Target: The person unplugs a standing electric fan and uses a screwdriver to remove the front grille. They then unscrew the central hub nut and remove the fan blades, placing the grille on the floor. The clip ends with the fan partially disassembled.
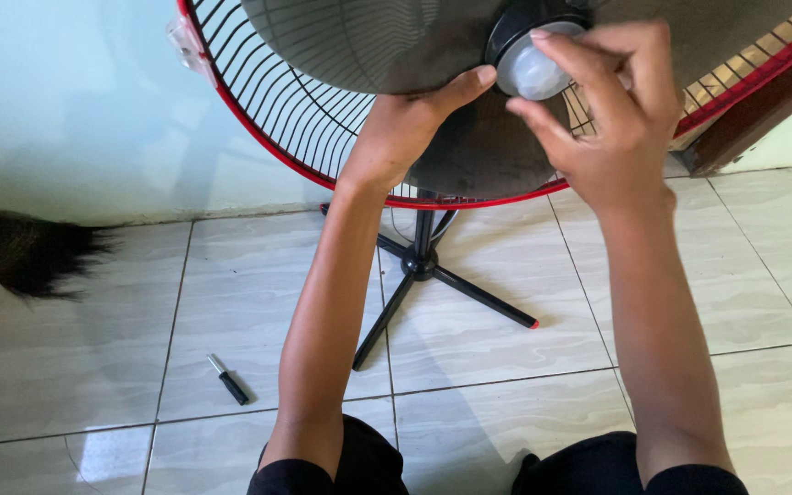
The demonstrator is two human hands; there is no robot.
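A standing fan fills the top of the view, its rear grille (268, 101) black wire with a red rim. Grey translucent blades (359, 41) sit on the hub. My left hand (405, 124) rests against a lower blade, thumb stretched toward the hub. My right hand (611, 101) has its fingers wrapped around the pale round hub cap (532, 69) at the blade centre. The front grille is off the fan.
The fan's black stand with cross legs (433, 284) stands on pale floor tiles. A small black screwdriver (228, 379) lies on the tiles at lower left. A dark broom head (34, 252) lies by the light wall at left. My knees show at the bottom.
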